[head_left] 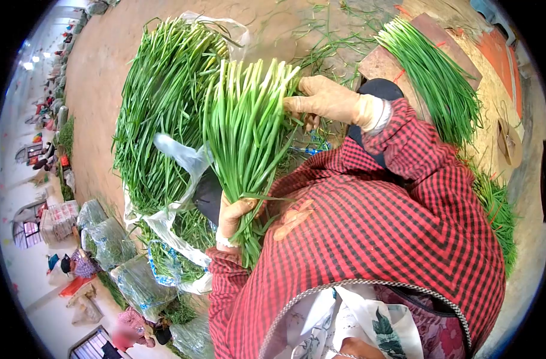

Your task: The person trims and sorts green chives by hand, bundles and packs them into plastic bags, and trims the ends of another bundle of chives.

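Note:
A bunch of long green chives (243, 131) stands upright before me, its pale cut ends at the top. My left hand (232, 216), in a tan glove, is wrapped round its lower, leafy part. Against the right edge of the pale ends is my right hand (330, 100), also gloved, its thumb and forefinger gripping the outer stems; its other fingers are curled and partly hidden. Just behind and left of the bunch lies a large heap of chives (159, 107), with clear plastic (183, 152) about it.
At the upper right, another bunch of chives (428, 78) lies on a brown board (458, 57). More chives (494, 209) lie at the right edge. Loose leaves (330, 48) litter the floor. Plastic-wrapped bundles (141, 281) and other people (81, 263) are at the left.

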### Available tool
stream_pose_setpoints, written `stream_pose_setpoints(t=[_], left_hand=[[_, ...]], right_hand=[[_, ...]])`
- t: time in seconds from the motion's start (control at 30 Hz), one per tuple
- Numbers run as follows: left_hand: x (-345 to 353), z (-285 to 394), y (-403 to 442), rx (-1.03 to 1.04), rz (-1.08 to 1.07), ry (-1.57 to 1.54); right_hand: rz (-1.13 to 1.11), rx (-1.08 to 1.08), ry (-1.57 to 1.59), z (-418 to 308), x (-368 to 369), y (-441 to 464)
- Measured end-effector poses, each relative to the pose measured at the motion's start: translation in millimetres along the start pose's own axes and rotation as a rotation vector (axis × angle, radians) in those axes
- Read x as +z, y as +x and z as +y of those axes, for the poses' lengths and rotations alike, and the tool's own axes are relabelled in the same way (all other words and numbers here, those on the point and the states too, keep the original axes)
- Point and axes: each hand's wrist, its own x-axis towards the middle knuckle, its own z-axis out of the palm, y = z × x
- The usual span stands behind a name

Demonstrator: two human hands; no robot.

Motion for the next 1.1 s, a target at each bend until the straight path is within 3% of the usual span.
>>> stream_pose_setpoints(t=[0.27, 0.33, 0.4, 0.47, 0.67, 0.8, 0.87, 0.9, 0.97, 1.0, 1.03, 1.1], left_hand=[[-2.7, -1.8, -4.5, 0.044, 0.088, 0.078], [-8.1, -2.4, -2.2, -0.004, -0.039, -0.047], [-8.9, -6.1, -2.7, 0.014, -0.014, -0.077], [-10.8, -5.6, -3.5, -0.015, -0.065, -0.177], [-17.6, -7.8, 2.2, -0.119, -0.179, -0.172], [-29.7, -12.5, -3.9, -0.067, -0.151, -0.232], [-47.0, -14.2, -4.4, -0.104, -0.244, -0.161], [-44.2, -11.9, -0.8, -0.102, -0.282, -0.216], [-35.1, -9.9, 5.6, -0.075, -0.3, -0.279], [-31.3, -12.2, 5.4, -0.058, -0.254, -0.301], [-30.3, -14.1, 8.5, -0.059, -0.251, -0.31], [-17.7, -12.9, 12.4, -0.046, -0.261, -0.291]], right_hand=[[0.079, 0.102, 0.004, -3.6, -3.3, 5.3], [0.037, 0.047, 0.029, 5.4, -14.0, 5.5], [0.022, 0.093, -0.001, 0.2, -18.2, 1.6], [-0.015, -0.018, -0.049, -3.8, -29.0, -5.0], [-0.018, -0.023, -0.146, -7.4, -58.0, -15.3], [0.428, -0.127, -0.032, -8.6, -92.0, -21.9], [0.526, -0.014, -0.245, 11.6, -130.7, -15.7], [0.521, -0.023, -0.247, 19.1, -122.0, -9.3], [0.604, -0.382, -0.916, 35.0, -84.2, -5.0], [0.434, -0.254, -0.728, 9.5, -52.1, -11.4], [0.358, -0.278, -0.526, -4.5, -23.0, -15.5], [0.26, -0.242, -0.522, -29.4, 13.2, -19.0]])
